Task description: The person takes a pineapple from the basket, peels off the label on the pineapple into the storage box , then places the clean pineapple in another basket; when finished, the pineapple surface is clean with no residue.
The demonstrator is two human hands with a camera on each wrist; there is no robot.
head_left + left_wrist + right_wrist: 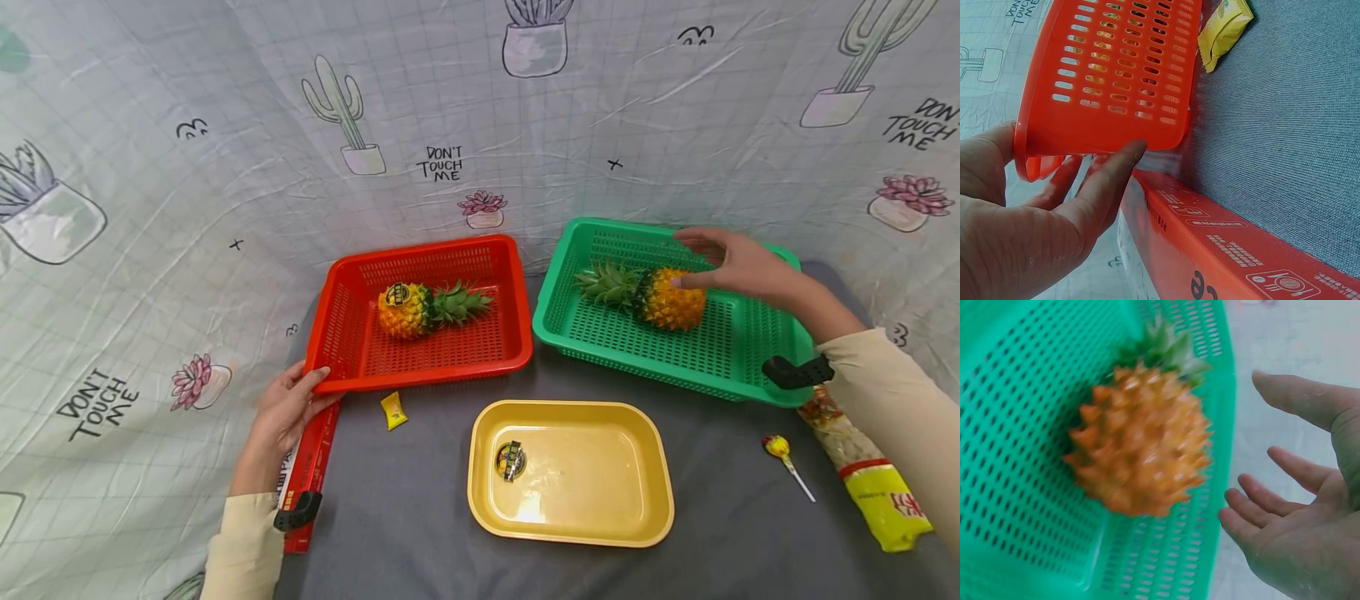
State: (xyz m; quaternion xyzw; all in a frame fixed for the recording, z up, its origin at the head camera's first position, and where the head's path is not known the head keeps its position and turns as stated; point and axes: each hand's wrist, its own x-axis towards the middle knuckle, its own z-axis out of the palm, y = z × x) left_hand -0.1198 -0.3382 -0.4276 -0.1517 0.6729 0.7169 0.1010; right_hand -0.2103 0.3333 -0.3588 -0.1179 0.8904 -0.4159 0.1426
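Observation:
My left hand (288, 408) grips the near left corner of a red plastic basket (420, 379). In the left wrist view the thumb (991, 144) is at the rim and the other fingers lie against the basket's outer wall. Inside the red basket lies a pineapple (405, 312) with a black label, its leaves pointing right. My right hand (738, 262) is over the green basket (750, 367), holding nothing, thumb and fingers spread apart. Another pineapple (1141, 444) lies in the green basket with its leaves to the left, just beside the right hand in the head view.
A yellow tray (585, 479) with a round label stands in front of the baskets. Between it and the red box (311, 475) lies a yellow wrapped candy (393, 411). To the right are a lollipop (780, 450) and a packaged food bag (862, 475). A printed curtain (420, 100) hangs behind.

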